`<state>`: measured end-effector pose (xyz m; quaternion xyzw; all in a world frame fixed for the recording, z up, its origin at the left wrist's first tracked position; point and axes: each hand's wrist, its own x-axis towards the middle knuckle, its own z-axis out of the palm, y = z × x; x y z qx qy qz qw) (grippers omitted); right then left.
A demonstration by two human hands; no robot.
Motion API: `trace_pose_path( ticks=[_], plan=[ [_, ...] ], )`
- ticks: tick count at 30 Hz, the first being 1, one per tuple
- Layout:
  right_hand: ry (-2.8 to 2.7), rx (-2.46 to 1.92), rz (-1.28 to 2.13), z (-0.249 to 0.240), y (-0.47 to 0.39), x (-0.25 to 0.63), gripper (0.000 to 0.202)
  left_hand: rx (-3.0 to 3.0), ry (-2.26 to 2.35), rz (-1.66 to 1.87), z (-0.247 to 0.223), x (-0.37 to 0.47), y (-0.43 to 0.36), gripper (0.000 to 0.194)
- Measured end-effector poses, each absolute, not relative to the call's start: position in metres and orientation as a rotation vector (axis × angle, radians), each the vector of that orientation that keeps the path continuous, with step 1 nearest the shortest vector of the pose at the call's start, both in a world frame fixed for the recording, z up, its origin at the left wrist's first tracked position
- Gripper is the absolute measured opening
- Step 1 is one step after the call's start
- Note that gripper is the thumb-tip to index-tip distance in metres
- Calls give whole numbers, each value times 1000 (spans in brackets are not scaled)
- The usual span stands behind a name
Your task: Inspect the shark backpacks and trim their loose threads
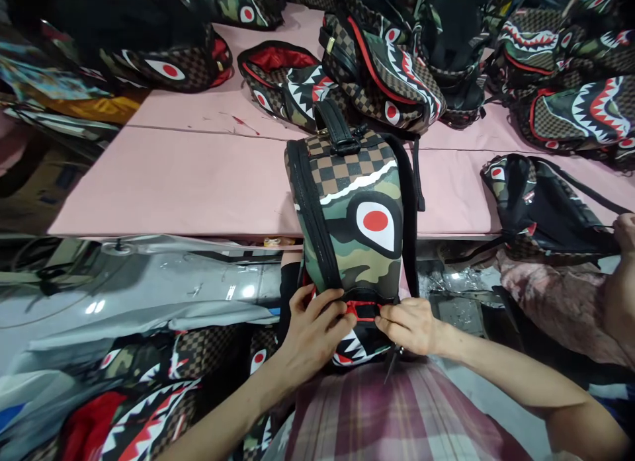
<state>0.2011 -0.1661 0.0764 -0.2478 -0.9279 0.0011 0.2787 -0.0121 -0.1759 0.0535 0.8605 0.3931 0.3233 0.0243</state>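
Note:
A camouflage and brown-check backpack (360, 216) leans between my body and the table edge, its side with a red-and-white eye facing up. Its black top handle (336, 127) points away from me. Low on that side, a small pocket (366, 310) with red edging gapes a little. My left hand (320, 325) grips the pocket's left edge with bent fingers. At the right edge, my right hand (409, 323) pinches the fabric between thumb and fingers. The fingertips are partly hidden in the folds. Below the pocket, printed white shark teeth (351, 348) show.
A pink table (198, 176) spans the front, with several similar backpacks (391, 71) along its far side. More bags (143, 408) lie low at my left. At the right edge, another person's hand (626, 249) is beside a dark backpack (550, 206).

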Motion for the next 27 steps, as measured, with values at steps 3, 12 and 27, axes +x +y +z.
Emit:
trace_pose_path(
  ticks=[3, 12, 27],
  plan=[
    [-2442, -693, 75, 77, -171, 197, 24, 2672, 1320, 839, 64, 0, -182, 15],
    [-1867, -996, 677, 67, -182, 223, 21, 2441, 1138, 782, 75, -4, -177, 11],
    [-1532, -1294, 991, 52, -158, 193, 18, 2138, 1311, 288, 106, -35, -163, 29]
  ],
)
